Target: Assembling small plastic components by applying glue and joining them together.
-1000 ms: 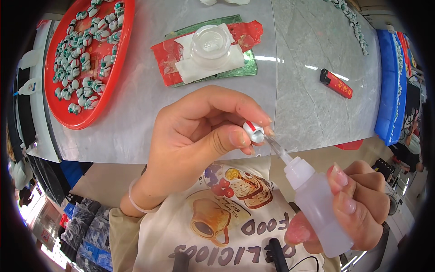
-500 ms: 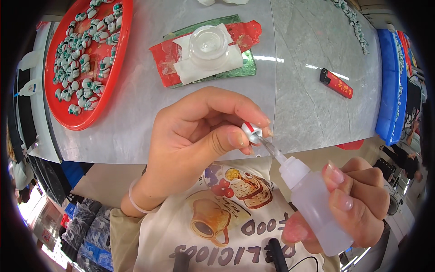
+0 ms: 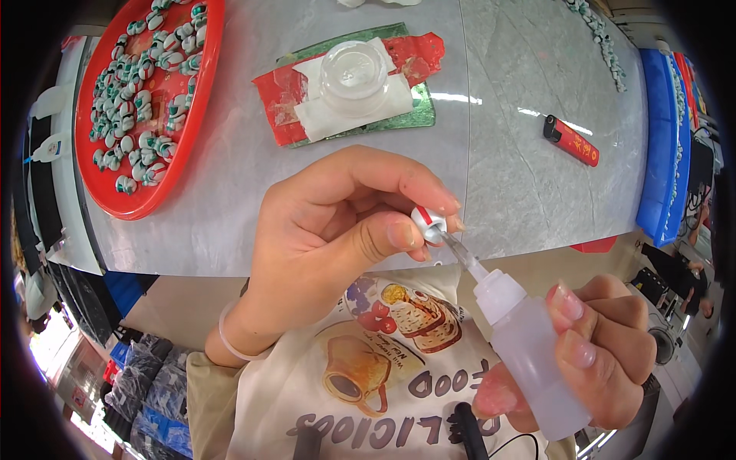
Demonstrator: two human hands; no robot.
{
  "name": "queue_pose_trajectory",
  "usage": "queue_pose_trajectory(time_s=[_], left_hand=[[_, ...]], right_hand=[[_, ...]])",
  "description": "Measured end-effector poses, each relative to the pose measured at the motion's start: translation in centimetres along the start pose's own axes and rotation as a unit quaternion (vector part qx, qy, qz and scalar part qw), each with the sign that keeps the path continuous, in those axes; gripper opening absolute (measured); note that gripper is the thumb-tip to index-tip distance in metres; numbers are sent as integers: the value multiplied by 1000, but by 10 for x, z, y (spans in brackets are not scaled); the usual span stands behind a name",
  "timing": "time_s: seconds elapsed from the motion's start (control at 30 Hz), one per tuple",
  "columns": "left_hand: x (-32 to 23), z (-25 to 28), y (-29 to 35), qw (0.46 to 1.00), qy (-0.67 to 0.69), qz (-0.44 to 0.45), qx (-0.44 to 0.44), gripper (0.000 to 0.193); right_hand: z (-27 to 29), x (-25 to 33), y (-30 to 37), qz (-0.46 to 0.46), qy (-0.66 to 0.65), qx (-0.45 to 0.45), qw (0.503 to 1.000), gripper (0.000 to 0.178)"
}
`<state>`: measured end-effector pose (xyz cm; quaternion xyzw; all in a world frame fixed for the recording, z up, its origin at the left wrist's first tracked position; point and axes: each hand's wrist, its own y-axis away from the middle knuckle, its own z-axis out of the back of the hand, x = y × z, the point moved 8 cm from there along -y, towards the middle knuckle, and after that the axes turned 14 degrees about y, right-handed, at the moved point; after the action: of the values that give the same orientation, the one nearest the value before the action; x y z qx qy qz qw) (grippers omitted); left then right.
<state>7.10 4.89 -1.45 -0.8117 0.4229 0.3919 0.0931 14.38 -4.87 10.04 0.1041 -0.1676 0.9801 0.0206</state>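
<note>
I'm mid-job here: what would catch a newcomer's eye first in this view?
Probably the squeeze bottle in the right hand at lower right, its clear nozzle aimed into a small red-striped white piece pinched by the left hand near the centre. Next, the red tray at upper left, crowded with small white-and-green pieces.

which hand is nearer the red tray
Left. The left hand, pinching a small white piece, is right of and below the red tray in view; the right hand, holding a bottle, is farther right.
</note>
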Motion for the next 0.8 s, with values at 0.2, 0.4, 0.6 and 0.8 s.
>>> queue_pose_trajectory(time_s=[0.2, 0.4, 0.6, 0.8], left_hand=[[0, 2, 1, 1000, -3, -2, -6, 27], [1, 4, 2, 1000, -6, 7, -9, 28], [0, 4, 2, 1000, -12, 8, -10, 28], [2, 1, 2, 1000, -5, -1, -1, 28]], right_hand=[[1, 0, 2, 3, -11, 1, 1000, 53], [-2, 1, 3, 16, 6, -38, 999, 53], [-1, 1, 1, 14, -18, -32, 999, 54], [1, 0, 2, 8, -12, -6, 1000, 55]])
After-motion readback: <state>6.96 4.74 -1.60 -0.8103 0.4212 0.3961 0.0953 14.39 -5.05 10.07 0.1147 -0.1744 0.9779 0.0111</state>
